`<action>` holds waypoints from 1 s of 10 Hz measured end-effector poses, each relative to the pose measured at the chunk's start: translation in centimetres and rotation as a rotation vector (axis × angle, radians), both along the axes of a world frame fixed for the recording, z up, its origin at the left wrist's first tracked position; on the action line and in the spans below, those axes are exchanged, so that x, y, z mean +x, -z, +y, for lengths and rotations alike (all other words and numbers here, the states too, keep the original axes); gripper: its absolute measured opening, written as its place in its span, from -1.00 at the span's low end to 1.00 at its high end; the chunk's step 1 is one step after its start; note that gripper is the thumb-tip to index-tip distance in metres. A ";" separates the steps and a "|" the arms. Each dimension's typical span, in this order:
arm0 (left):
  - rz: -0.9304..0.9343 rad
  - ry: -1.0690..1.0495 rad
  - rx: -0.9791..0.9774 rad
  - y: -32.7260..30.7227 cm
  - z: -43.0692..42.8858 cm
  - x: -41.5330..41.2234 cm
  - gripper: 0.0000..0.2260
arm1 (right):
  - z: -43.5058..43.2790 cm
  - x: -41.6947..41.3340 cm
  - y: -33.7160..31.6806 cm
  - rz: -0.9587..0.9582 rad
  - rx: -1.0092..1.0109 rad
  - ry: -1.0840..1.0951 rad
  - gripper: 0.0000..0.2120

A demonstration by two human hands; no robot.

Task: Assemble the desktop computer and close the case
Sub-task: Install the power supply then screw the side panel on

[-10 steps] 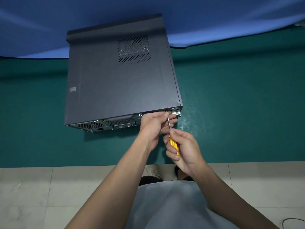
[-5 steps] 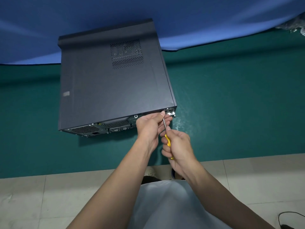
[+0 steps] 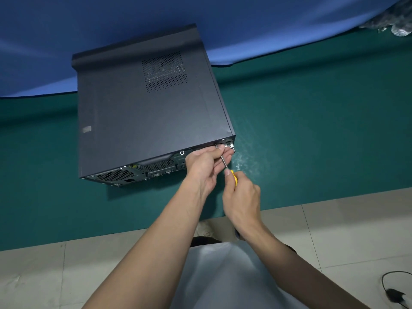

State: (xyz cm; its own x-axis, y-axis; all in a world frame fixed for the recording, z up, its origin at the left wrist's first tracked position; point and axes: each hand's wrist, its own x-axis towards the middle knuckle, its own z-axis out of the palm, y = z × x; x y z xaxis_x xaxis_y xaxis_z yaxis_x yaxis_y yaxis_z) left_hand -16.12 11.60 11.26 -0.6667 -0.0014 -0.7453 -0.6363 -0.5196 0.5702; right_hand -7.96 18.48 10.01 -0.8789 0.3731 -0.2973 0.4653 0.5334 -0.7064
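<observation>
A black desktop computer case (image 3: 142,121) lies flat on the green table (image 3: 312,130), its side panel with a vent grille on top and its rear ports facing me. My right hand (image 3: 242,197) grips a yellow-handled screwdriver (image 3: 233,177), whose metal shaft slants up to the case's rear right corner. My left hand (image 3: 206,166) pinches the shaft close to the tip, fingertips against the rear edge of the case. The screw itself is hidden by my fingers.
A blue cloth (image 3: 66,30) hangs behind the table. Crumpled clear plastic (image 3: 392,21) lies at the far right corner. Tiled floor (image 3: 44,275) runs below the table's near edge, with a black cable (image 3: 392,291) at the lower right.
The view has shifted a little, so the case sits lower and left. Both hands remain at the rear right corner, with the screwdriver still against the case.
</observation>
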 end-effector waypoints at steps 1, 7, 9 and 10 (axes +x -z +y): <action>-0.009 0.006 0.024 0.0 -0.4 0.1 -0.90 | 0.4 -0.9 0.1 -0.168 -1.031 0.420 -0.64; -0.027 -0.036 0.008 -0.1 -0.1 0.1 -0.81 | 0.0 -0.9 0.6 -0.135 -1.224 0.386 -0.71; -0.037 -0.035 -0.015 -0.3 -0.1 0.1 -0.83 | 0.6 -1.0 0.0 -0.332 -1.873 0.620 -0.74; -0.024 -0.082 -0.031 -0.2 0.3 0.0 -0.85 | 0.4 -0.7 -0.3 -0.167 -0.863 0.300 -0.68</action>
State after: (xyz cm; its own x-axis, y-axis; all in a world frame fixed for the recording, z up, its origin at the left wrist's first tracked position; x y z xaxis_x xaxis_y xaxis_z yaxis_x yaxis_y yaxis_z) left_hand -16.11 11.95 11.44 -0.6450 -0.0790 -0.7601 -0.6060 -0.5530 0.5718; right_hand -8.61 18.89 10.36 -0.7021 0.1683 -0.6920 0.6303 -0.3053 -0.7138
